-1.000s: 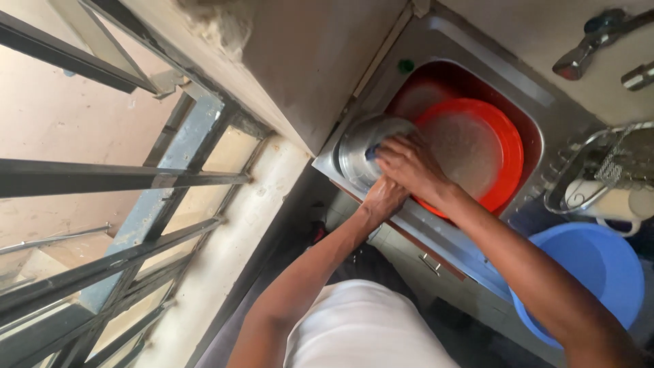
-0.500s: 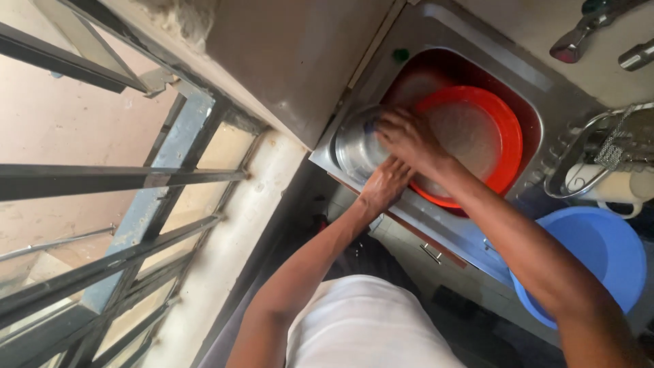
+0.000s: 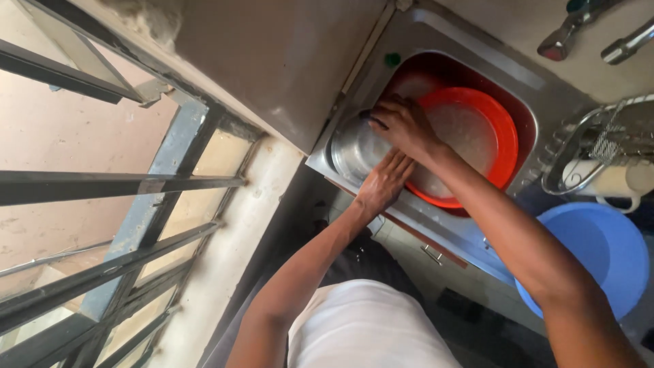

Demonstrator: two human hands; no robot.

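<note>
Head camera looks down on a person bent over a stainless steel sink (image 3: 470, 51); both bare hands are on a round steel plate (image 3: 351, 146) that lies at the sink's near left corner, partly over the rim of a red plastic basin (image 3: 501, 146) sitting inside the sink. The left hand (image 3: 385, 180) steadies the plate from its near edge, fingers together and laid flat against the metal; the right hand (image 3: 402, 123) presses down on the plate's face, fingers curled close together, with something dark just showing at the fingertips, too small to tell what it is. The step in hand looks like scrubbing the plate over the basin; the next move would seem to call for a firm hold on a wet, slippery edge while the plate is turned or lifted.

Cloudy water fills the red basin; a small green object (image 3: 392, 59) sits at the sink's far rim; two metal taps (image 3: 565, 37) jut from the wall above. A wire rack (image 3: 593, 146) holding a white mug (image 3: 610, 184) stands to the right, and a blue plastic bucket (image 3: 599, 255) sits below it on the floor; dark metal window bars (image 3: 102, 184) cross the left side beside a pale concrete ledge (image 3: 231, 225).
</note>
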